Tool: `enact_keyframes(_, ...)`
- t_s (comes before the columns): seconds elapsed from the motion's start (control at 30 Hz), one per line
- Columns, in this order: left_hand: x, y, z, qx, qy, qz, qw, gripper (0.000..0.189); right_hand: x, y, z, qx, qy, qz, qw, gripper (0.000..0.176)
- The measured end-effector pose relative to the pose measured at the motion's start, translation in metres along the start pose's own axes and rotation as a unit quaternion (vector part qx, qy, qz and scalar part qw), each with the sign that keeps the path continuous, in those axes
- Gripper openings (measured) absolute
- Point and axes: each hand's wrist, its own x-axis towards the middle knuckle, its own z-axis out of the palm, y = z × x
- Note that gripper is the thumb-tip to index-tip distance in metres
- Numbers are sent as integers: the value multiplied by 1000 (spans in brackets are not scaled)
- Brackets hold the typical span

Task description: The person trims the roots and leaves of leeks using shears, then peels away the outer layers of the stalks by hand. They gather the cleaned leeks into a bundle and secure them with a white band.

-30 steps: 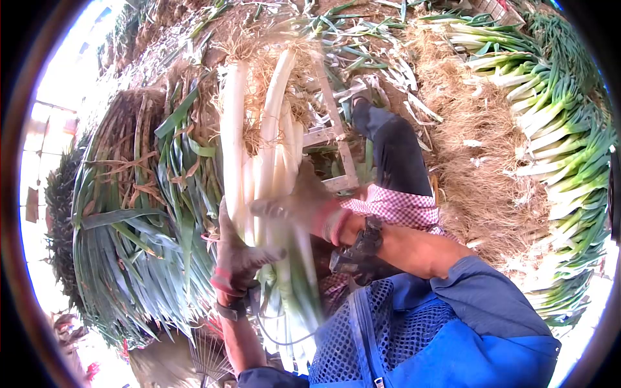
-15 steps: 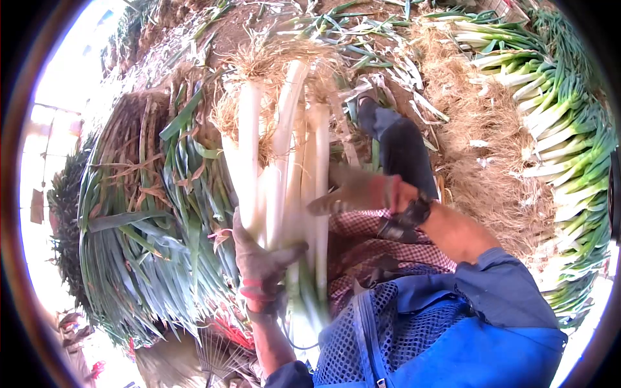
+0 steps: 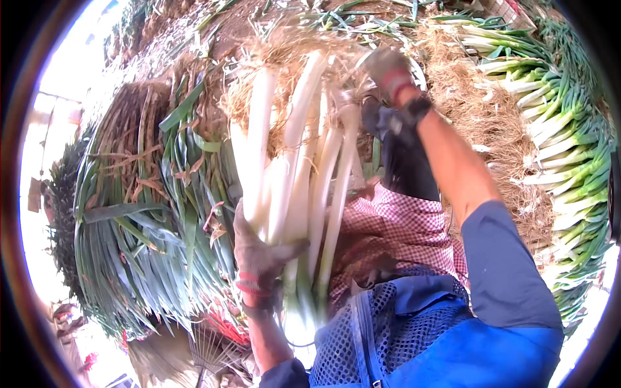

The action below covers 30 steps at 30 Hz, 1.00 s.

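Note:
My left hand (image 3: 262,255), in a grey glove with a red cuff, grips a bunch of leeks (image 3: 284,161) around the lower white shafts. The roots (image 3: 278,58) point away from me and the green ends lie toward my lap. My right hand (image 3: 388,71), gloved too, is raised just right of the roots. Its fingers look closed but are blurred, and what they hold cannot be made out.
A large pile of untrimmed leeks (image 3: 155,226) lies on the left. Along the right runs a long row of cleaned leeks (image 3: 550,142), roots inward. Leaf scraps (image 3: 362,26) litter the soil ahead. A checkered cloth (image 3: 401,226) covers my lap.
My right hand has moved from beside the leek shafts up and away to the root end. My left hand keeps its grip; the leeks on the right of the bunch have spread apart.

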Motion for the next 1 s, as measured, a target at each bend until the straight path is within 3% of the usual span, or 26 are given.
enact_keyframes(0.03,0,-4,1,43,8,15,999,128,25,12,-32,-323,-31,-120,938,30)
enact_keyframes(0.07,1,-7,2,85,19,29,996,129,54,51,-38,-306,-5,-133,943,26)
enact_keyframes(0.1,3,-9,2,81,26,20,996,129,77,84,-41,-107,9,-65,992,45)
enact_keyframes(0.17,6,-14,5,12,12,31,999,129,85,64,-84,-350,-97,-166,917,54)
enact_keyframes(0.23,8,-6,6,-5,6,9,1000,132,62,22,-117,-104,6,-79,991,56)
enact_keyframes(0.3,13,-1,3,12,2,-3,1000,134,-50,-111,-202,-17,62,-228,972,50)
enact_keyframes(0.37,15,-2,2,56,-2,23,998,135,-67,-143,-196,225,5,-245,943,51)
enact_keyframes(0.43,14,-1,1,80,5,37,996,135,-82,-180,-182,141,63,-490,858,55)
enact_keyframes(0.5,11,1,-1,105,3,34,994,133,-118,-229,-157,138,-20,-578,804,49)
enact_keyframes(0.57,12,2,-5,128,-38,-15,991,133,-145,-250,-105,22,22,-611,791,49)
enact_keyframes(0.6,11,4,-11,119,-62,-36,990,135,-156,-266,-98,-56,-63,-621,779,54)
enact_keyframes(0.63,5,-3,-7,118,-54,-46,991,135,-159,-288,-105,-288,-344,-514,731,62)
enact_keyframes(0.7,-3,-19,6,176,64,69,980,133,-149,-292,-86,-271,-397,-447,754,72)
enact_keyframes(0.73,-18,-7,7,229,103,77,965,124,-145,-292,-77,-256,-392,-446,763,74)
enact_keyframes(0.77,-34,6,4,250,62,65,964,107,-143,-289,-67,-240,-389,-442,772,78)
enact_keyframes(0.83,-68,30,5,208,31,152,966,91,-141,-288,-67,-238,-382,-444,775,76)
enact_keyframes(0.9,-83,49,13,77,-17,212,974,75,-139,-281,-52,-227,-346,-459,786,76)
enact_keyframes(1.0,-96,46,46,-92,-178,177,964,52,-138,-284,-46,-232,-355,-453,784,76)
